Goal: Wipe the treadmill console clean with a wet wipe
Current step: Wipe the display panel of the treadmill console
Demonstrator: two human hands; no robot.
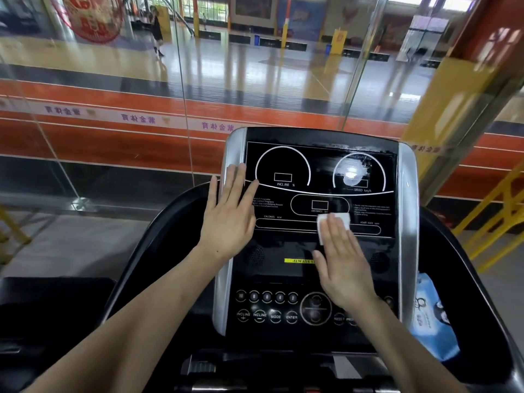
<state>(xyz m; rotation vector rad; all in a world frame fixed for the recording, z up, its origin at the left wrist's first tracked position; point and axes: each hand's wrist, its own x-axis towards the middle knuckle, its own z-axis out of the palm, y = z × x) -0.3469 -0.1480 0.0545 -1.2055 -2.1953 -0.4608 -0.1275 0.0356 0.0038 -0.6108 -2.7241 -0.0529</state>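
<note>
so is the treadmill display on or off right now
Off, as far as it shows: the display is dark, its incline, speed and distance boxes blank. Only printed white outlines and glare show. The right hand presses the wipe on it.

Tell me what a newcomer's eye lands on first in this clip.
The right hand pressing a white wipe flat against the middle of the black treadmill console. The left hand lies flat on its left edge, and a blue wipe pack sits at its right.

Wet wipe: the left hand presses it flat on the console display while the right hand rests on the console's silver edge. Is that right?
Hands are swapped. In the head view the right hand presses the wet wipe flat on the console display, while the left hand rests on the silver edge.
</note>
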